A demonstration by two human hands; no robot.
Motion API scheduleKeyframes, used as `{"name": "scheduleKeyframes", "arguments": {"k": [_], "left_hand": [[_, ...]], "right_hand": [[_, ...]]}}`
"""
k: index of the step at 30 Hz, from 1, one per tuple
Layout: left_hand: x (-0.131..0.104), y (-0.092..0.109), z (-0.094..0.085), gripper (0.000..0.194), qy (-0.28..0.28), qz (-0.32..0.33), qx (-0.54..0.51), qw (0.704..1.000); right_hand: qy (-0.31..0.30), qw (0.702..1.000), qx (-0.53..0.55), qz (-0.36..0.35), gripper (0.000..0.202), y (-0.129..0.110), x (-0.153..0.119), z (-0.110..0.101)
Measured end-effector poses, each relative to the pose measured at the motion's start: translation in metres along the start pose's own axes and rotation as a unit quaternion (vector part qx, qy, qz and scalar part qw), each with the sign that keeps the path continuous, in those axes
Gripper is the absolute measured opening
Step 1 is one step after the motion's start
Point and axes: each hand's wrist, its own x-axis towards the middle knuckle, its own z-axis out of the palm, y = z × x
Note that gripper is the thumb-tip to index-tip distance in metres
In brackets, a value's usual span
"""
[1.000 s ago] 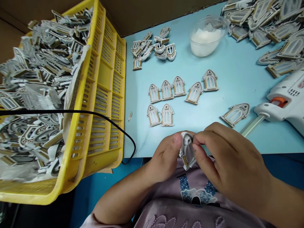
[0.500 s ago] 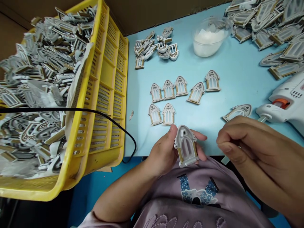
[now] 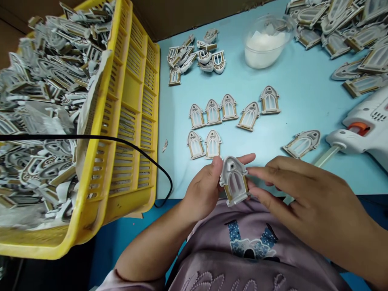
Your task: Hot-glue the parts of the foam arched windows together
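Note:
A small arched window piece (image 3: 234, 182), white and grey with gold-brown sides, stands tilted in my left hand (image 3: 203, 189), whose thumb and fingers hold it by its edges. My right hand (image 3: 303, 194) is beside it, fingers stretched out and apart, with the fingertips at the piece's right edge. Whether they press on it I cannot tell. Several similar window pieces (image 3: 213, 111) lie in loose rows beyond my hands. Another window piece (image 3: 302, 143) lies on its own just past my right hand.
At left stands a yellow crate (image 3: 104, 161) heaped with pieces, a black cable (image 3: 133, 147) across it. A white glue gun (image 3: 348, 139) lies at right, with a glue stick protruding. Farther back are a clear tub (image 3: 263, 52) of white material and piles of pieces (image 3: 336, 28).
My right hand has moved left to the window piece, and its closed fingers have spread out. My left hand still holds the piece, shifted slightly left.

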Motion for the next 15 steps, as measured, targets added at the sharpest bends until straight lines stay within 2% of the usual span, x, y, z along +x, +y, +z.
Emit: {"name": "scheduleKeyframes", "arguments": {"k": [2,4,7,9,12,15], "left_hand": [[0.000,-0.001,-0.002,0.078,0.001,0.001,0.007,1.000],[0.000,-0.001,-0.004,0.077,0.012,-0.009,0.016,1.000],[0.001,0.001,-0.004,0.072,0.029,-0.023,0.023,0.999],[0.002,0.002,-0.004,0.071,0.029,-0.030,0.011,0.999],[0.003,0.001,-0.004,0.072,0.012,-0.040,-0.015,0.999],[0.005,-0.001,-0.005,0.076,0.004,-0.047,-0.030,0.998]], "right_hand": [[-0.028,0.998,0.047,0.023,0.015,0.003,0.001,0.003],[-0.032,0.997,0.064,0.033,0.011,0.005,0.001,0.005],[-0.017,0.998,0.063,0.011,0.012,0.005,0.000,0.006],[-0.029,0.996,0.090,0.009,0.013,0.004,0.000,0.002],[-0.052,0.982,0.175,0.042,0.012,0.003,-0.002,-0.011],[-0.043,0.956,0.275,0.094,0.013,0.003,-0.006,-0.020]]}}
